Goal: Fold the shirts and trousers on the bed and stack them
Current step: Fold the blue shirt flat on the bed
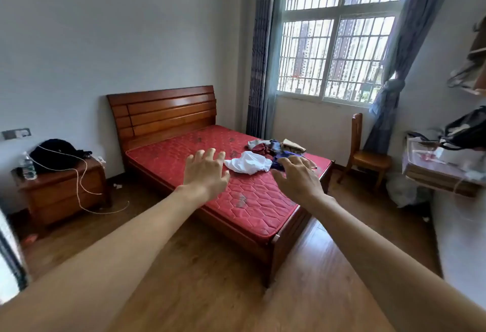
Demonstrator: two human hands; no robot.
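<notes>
Head view: my left hand and right hand reach spread, empty; I should lift the crumpled white shirt off the red quilted mattress first.

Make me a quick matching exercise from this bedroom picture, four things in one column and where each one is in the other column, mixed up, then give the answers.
1. white garment
2. water bottle
3. wooden chair
4. left hand

A. on the bedside cabinet
B. under the window
C. on the red mattress
D. held out in the air, holding nothing

Pairs: 1-C, 2-A, 3-B, 4-D
</notes>
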